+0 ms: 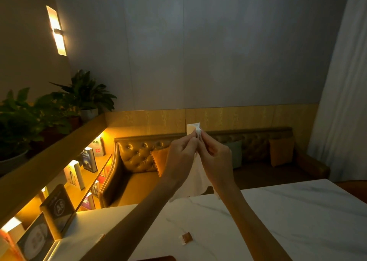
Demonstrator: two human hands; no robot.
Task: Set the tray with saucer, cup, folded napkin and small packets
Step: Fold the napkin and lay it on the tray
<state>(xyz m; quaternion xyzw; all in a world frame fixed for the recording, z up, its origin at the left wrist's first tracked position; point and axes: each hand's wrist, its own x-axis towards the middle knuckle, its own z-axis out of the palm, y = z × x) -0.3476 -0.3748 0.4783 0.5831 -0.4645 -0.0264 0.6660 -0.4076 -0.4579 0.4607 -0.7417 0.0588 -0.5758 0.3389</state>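
Observation:
Both hands are raised high above the white marble table (297, 221). My left hand (181, 153) and my right hand (214, 157) pinch the top corner of a white paper napkin (195, 176), which hangs down between my wrists. The napkin's top edge sticks up above my fingertips. A small brown packet (187, 238) lies on the table below my arms. At the bottom edge a brown curved rim (158, 258) shows, too little of it to tell what it is. No saucer or cup is in view.
A brown tufted leather sofa (139, 161) with orange cushions stands behind the table. On the left, a lit shelf holds books (89, 157) and a table sign (57, 207); potted plants (85, 94) stand above. A white curtain (345, 102) hangs at the right.

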